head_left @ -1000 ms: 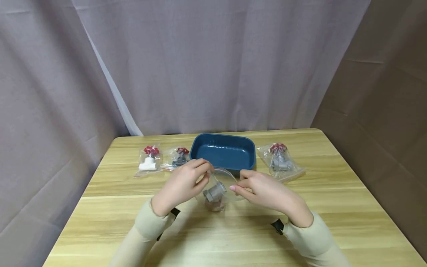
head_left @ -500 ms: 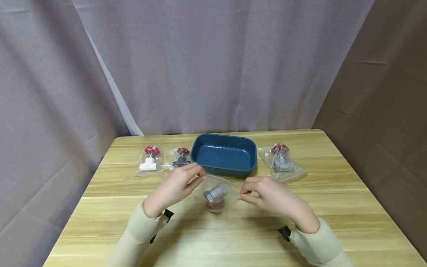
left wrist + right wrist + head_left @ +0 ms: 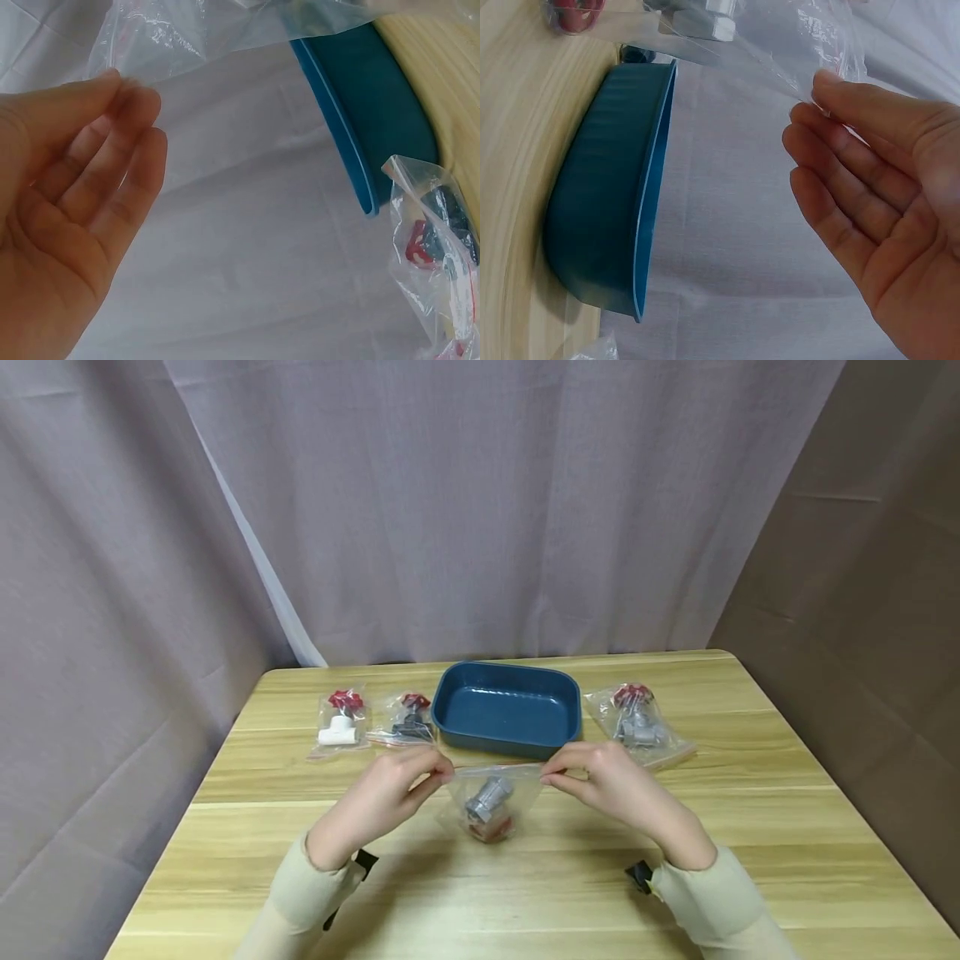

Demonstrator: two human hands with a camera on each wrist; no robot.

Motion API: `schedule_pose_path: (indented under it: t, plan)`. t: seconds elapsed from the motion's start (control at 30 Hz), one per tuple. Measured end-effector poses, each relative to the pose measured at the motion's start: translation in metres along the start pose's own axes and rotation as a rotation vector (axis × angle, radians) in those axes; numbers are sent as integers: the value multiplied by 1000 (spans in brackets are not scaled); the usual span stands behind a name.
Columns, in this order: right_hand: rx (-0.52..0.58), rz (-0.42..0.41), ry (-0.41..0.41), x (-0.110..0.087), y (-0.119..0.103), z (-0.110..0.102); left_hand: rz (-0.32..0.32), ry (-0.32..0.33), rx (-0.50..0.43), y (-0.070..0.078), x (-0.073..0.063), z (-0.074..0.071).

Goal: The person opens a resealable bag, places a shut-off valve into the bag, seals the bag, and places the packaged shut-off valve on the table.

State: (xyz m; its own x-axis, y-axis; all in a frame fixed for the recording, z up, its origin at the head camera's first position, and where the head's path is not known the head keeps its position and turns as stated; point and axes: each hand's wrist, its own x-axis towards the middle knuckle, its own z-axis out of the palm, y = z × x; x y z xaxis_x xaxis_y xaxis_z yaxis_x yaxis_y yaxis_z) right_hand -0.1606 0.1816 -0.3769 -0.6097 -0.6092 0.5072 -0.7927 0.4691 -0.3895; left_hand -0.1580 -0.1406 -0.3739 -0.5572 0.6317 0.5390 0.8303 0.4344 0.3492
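Observation:
A clear zip bag [image 3: 519, 793] is stretched between my two hands in front of the blue bin. Inside it lies a grey valve [image 3: 489, 799] with its red handwheel [image 3: 491, 829] pointing down toward the table. My left hand [image 3: 390, 797] pinches the top left corner of the bag between thumb and forefinger. At the opposite corner my right hand [image 3: 618, 793] pinches the same edge, as the right wrist view also shows with the bag film [image 3: 810, 45] between thumb and finger. The zip edge runs straight and taut between them.
Behind the bag stands a blue bin [image 3: 510, 747]. Left of it lie a bagged white valve [image 3: 339, 731] and a bagged dark grey valve [image 3: 411, 727]. To its right is a bagged grey valve [image 3: 637, 731]. Curtains [image 3: 480, 510] hang behind the wooden table [image 3: 525, 910].
The bag's mouth, rounded and gaping a second ago, is now pulled straight. My hands have spread apart, the left one moving leftward and down, and the right now holds the top right corner.

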Motion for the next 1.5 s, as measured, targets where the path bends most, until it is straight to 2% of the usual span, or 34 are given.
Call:
schedule_pose_path:
  t: [0.23, 0.47, 0.73, 1.17, 1.5]
  plan:
    - [0, 11, 3, -5, 1, 1, -1, 25, 1, 0, 1, 1]
    - [40, 31, 66, -5, 2, 4, -46, 34, -10, -1, 2, -1]
    - [71, 5, 85, -1, 2, 8, -79, 45, -24, 0, 3, -3]
    - [72, 38, 59, 1, 3, 12, -133, 25, -26, -2, 4, -3]
    - [61, 46, 49, 0, 3, 13, -156, 47, -9, -2, 5, 0]
